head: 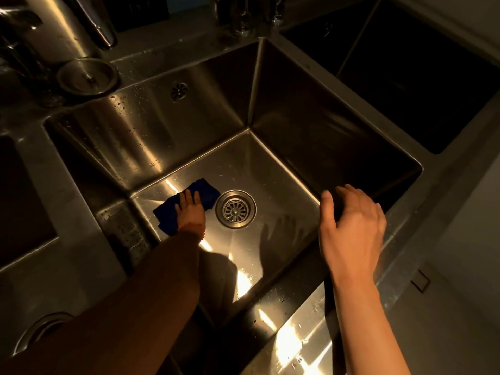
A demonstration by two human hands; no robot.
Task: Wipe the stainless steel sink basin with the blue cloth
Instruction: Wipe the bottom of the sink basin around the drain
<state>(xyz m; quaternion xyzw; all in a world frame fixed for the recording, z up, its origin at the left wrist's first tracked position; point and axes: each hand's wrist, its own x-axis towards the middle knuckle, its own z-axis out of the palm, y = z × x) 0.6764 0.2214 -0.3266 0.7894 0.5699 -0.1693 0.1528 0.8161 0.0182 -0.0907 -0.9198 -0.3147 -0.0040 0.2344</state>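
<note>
The left hand (190, 208) presses flat on the blue cloth (186, 205), just left of the drain (235, 208); the right hand (351, 226) hovers relaxed, holding nothing.

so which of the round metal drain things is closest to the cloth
The drain strainer in the basin floor, just right of the blue cloth under the left hand. The overflow grille sits high on the back wall; the loose stopper lies up on the ledge.

Blue cloth (201, 191) middle hidden under left hand (190, 209); faucet (92, 20) top cropped.
</note>
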